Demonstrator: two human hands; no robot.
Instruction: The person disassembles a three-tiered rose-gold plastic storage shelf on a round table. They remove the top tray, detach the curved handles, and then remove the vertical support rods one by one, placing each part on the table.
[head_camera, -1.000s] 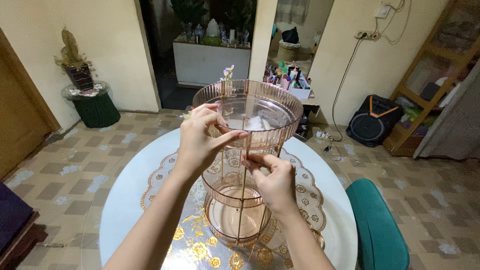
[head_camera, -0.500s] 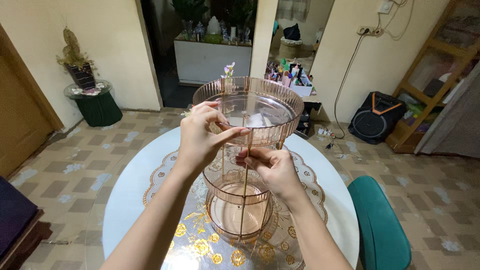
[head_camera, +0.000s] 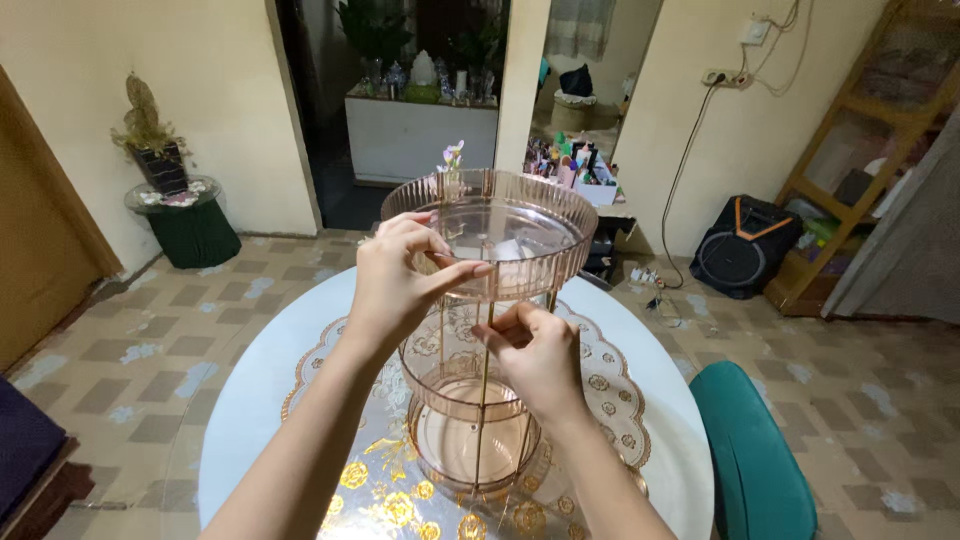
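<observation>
A pink see-through tiered rack (head_camera: 530, 245) with three round ribbed trays stands on the round white table (head_camera: 250, 400). My left hand (head_camera: 400, 280) grips the near rim of the top tray, thumb stretched along its side. Just below it, my right hand (head_camera: 535, 355) pinches a thin gold rod (head_camera: 482, 420) that runs down past the middle tray to the bottom tray (head_camera: 465, 450). Other gold rods show between the tiers.
A white-and-gold lace mat (head_camera: 610, 400) covers the table's middle. A teal chair (head_camera: 750, 460) is at the right. A black speaker (head_camera: 740, 250) and wooden shelf (head_camera: 860, 170) lie beyond; a green stand with a plant (head_camera: 185, 225) at the left wall.
Both hands have stayed on the rack; the right hand's fingers have shifted slightly on the gold rod under the top tray. The view has risen a little.
</observation>
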